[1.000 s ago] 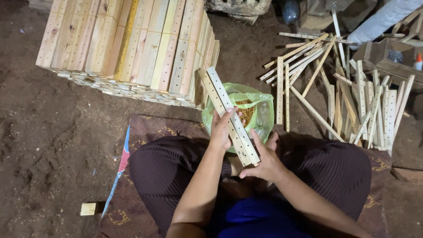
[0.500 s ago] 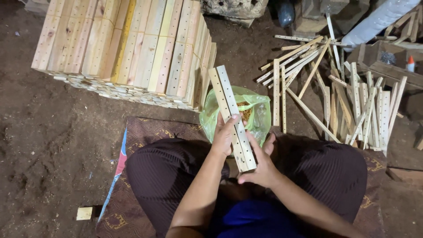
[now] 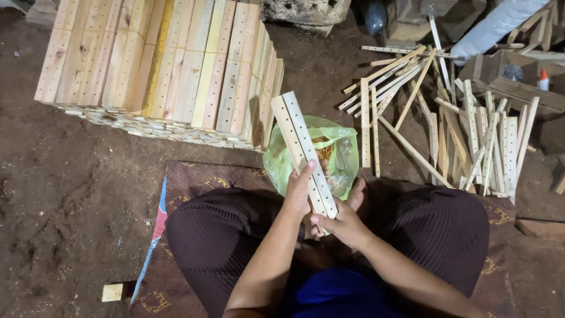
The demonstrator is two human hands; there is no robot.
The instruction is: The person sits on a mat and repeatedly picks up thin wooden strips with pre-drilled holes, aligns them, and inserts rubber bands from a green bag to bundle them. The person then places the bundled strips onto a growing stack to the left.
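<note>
From the head camera I see a big stack of wooden slats (image 3: 159,70) with rows of holes, up on the left on the dirt floor (image 3: 65,200). On the right lies a messy pile of thin sticks (image 3: 459,129). A green plastic bag (image 3: 341,147) sits right behind the hands, and the strip partly covers it. A small wood block (image 3: 112,291) lies by the edge of the mat (image 3: 194,176).

My left hand (image 3: 299,191) and right hand (image 3: 341,221) both grip one long wooden strip with holes (image 3: 305,150). It stands tilted over my lap, its top leaning left.

The strip's bottom end is hidden behind my fingers. I can't tell what is inside the bag. The stack is cut off at the top.

Since a moment ago, the strip has stayed in both hands, and the bag has not moved.
</note>
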